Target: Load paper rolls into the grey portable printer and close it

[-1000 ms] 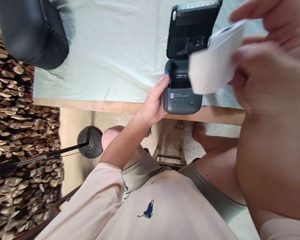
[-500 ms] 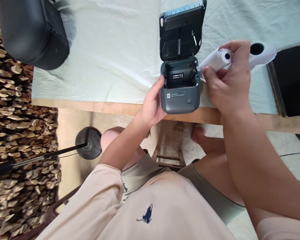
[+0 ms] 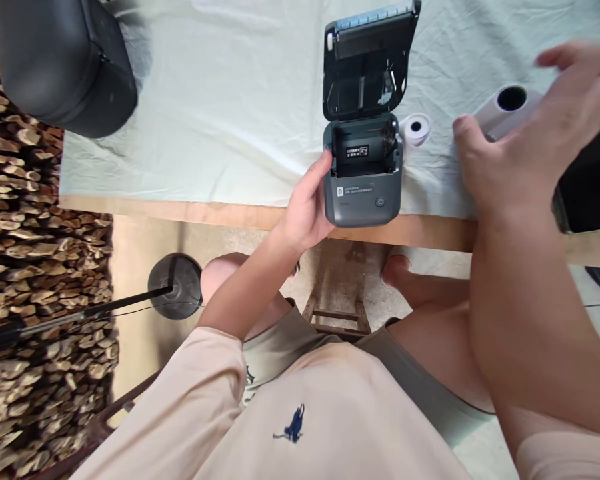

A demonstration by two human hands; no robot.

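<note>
My left hand (image 3: 310,200) grips the left side of a small dark grey label printer (image 3: 363,197), thumb on its rim. The printer's lid (image 3: 367,63) is raised, and its paper bay shows no roll inside. A small white paper roll (image 3: 416,127) rests on the cloth against the printer's right side. Farther right lies a larger white paper roll (image 3: 500,110) with a dark core. My right hand (image 3: 535,133), blurred by motion, is over that larger roll with thumb and fingers spread wide. Whether it touches the roll I cannot tell.
A pale cloth (image 3: 230,100) covers the table, whose wooden front edge (image 3: 205,212) runs below. At upper left stands a black zippered case (image 3: 65,67). A dark tablet-like device (image 3: 593,180) lies at right, partly behind my right hand. A stand's round base (image 3: 175,287) is on the floor.
My right hand has let go of the small paper roll, now beside the printer, and moved right to the larger roll, opening its fingers. My left hand keeps its hold on the printer.
</note>
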